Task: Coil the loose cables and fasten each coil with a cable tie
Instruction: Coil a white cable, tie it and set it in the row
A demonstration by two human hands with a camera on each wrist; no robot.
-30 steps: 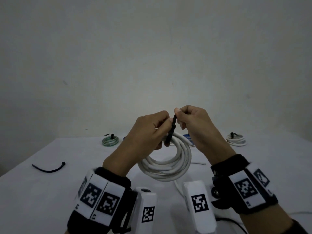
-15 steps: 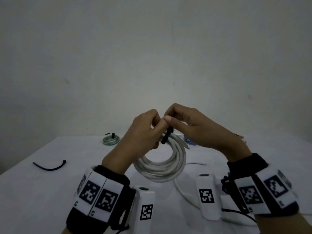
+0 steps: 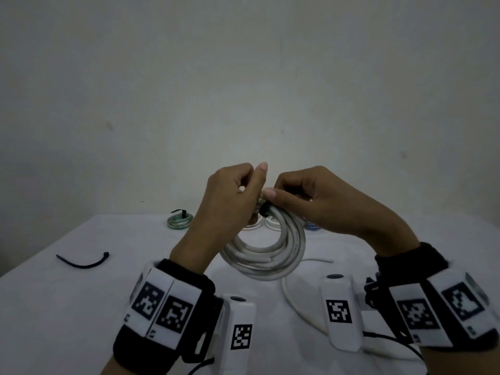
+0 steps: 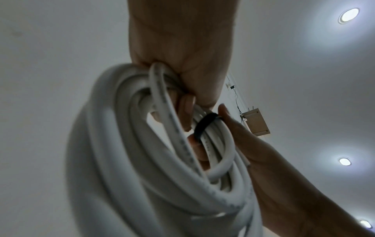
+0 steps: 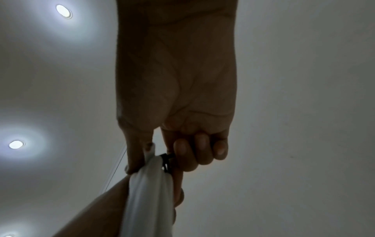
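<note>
White cloth-covered table [image 3: 81, 307] spans the lower half of the head view. White round-sheathed cable coil [image 3: 266, 255] is held upright above the table centre, lifted clear, presumably so the tie can be passed around the bundle; a loose tail [image 3: 295, 301] hangs off at 5 o'clock of the coil, down to the table. Left hand [image 3: 230, 204] is closed around the strands at 12 o'clock of the coil, thumb raised, likely to stop the loops springing apart. Right hand [image 3: 311, 201] is curled on the black cable tie [image 3: 264, 209] just beside it at 1 o'clock, thumb pressed on top. In the left wrist view the tie [image 4: 204, 124] is seen as a closed band around several strands; how tight it is cannot be told. Coil looks stiff, with uneven loops and grey printing along the sheath. Already tied: small green coil [image 3: 180, 221] at 10 o'clock. Spare black tie [image 3: 84, 262], unused, lies at 9 o'clock, well apart.
</note>
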